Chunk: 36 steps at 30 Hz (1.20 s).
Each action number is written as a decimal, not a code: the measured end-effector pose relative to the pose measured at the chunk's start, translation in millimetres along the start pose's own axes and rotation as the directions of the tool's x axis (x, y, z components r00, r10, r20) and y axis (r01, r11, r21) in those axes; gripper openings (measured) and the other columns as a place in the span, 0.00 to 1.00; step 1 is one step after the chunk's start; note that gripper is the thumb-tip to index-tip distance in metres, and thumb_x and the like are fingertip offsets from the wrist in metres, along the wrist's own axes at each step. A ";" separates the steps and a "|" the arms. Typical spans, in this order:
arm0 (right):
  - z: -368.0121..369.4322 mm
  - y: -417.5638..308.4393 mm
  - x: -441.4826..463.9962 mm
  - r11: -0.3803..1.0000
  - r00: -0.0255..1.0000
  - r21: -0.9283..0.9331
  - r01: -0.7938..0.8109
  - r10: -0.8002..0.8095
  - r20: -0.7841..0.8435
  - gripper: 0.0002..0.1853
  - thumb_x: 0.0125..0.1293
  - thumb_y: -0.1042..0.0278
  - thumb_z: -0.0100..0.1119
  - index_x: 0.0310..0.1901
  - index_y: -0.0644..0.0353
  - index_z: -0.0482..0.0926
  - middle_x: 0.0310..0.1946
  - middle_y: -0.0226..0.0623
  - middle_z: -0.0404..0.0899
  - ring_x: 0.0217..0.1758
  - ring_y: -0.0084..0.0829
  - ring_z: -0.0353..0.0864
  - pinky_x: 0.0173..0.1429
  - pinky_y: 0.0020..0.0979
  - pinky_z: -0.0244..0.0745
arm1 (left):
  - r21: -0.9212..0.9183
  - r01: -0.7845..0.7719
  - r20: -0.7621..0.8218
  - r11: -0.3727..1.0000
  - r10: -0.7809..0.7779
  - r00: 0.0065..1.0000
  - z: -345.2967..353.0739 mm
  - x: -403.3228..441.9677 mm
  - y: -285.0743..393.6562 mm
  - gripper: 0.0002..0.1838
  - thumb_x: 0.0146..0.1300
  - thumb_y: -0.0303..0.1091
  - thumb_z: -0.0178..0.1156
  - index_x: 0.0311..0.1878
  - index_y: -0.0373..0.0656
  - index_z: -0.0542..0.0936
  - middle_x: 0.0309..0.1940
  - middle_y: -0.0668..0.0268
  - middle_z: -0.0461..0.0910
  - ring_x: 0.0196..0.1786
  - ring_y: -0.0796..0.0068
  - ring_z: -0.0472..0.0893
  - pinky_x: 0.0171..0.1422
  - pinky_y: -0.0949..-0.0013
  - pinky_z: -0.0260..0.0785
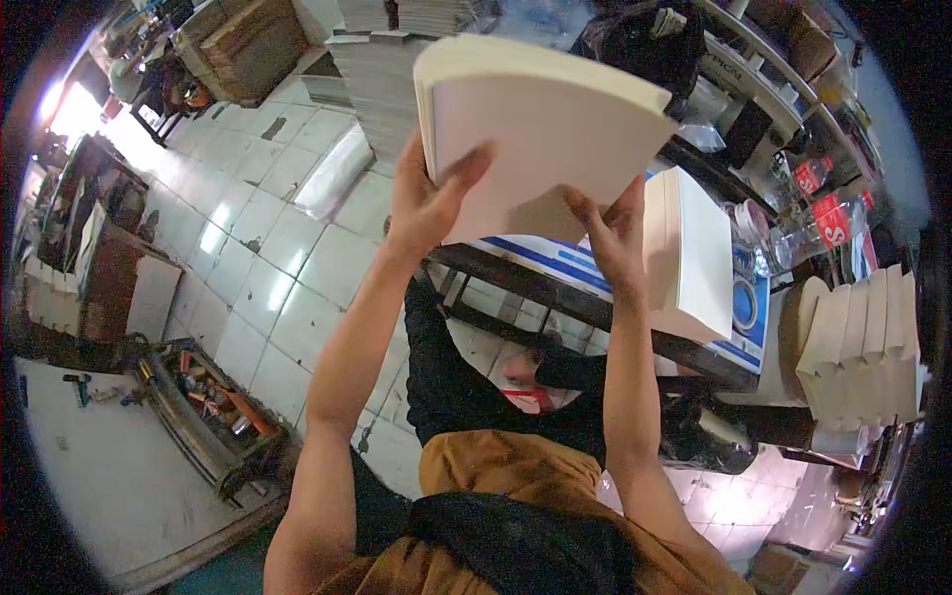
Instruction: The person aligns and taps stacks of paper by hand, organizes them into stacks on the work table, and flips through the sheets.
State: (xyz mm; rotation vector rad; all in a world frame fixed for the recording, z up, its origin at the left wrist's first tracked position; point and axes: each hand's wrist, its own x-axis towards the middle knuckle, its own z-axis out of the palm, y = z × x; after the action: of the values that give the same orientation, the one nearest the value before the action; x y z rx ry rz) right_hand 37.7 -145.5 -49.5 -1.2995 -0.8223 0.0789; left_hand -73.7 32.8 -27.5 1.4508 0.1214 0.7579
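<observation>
Both my hands hold up a thick block of cream paper sheets (555, 139), raised above the work table. My left hand (428, 193) grips its left edge, thumb across the front sheet and fingers behind. At the lower right corner my right hand (617, 233) pinches the block between thumb and fingers. A second paper block (699, 263) lies on the table just right of my right hand. Beneath the blocks, a blue and white printed sheet (565, 266) covers the tabletop.
Stacks of folded paper (863, 347) stand at the right, near plastic bottles with red labels (831, 223) and a tape roll (744, 302). Tall paper piles (382, 94) rise behind. A tool tray (213, 402) sits at the left. A clear plastic-wrapped bundle (337, 174) lies on the tiled floor.
</observation>
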 end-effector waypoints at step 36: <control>26.1 81.5 -4.2 0.966 0.926 -0.257 -0.031 -0.069 -0.371 0.27 0.43 0.48 0.78 0.36 0.61 0.79 0.31 0.37 0.82 0.32 0.27 0.78 0.39 0.30 0.75 | -0.336 -0.181 -0.359 0.924 0.052 0.932 -49.0 -0.5 -201.7 0.16 0.69 0.47 0.51 0.54 0.50 0.70 0.43 0.73 0.73 0.43 0.78 0.72 0.48 0.73 0.65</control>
State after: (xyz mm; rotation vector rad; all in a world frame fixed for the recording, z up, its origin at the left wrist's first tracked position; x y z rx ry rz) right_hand 51.1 -101.2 -121.6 -1.4922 -0.5231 -0.2982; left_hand -20.3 87.0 -220.6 0.9674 0.1522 1.0714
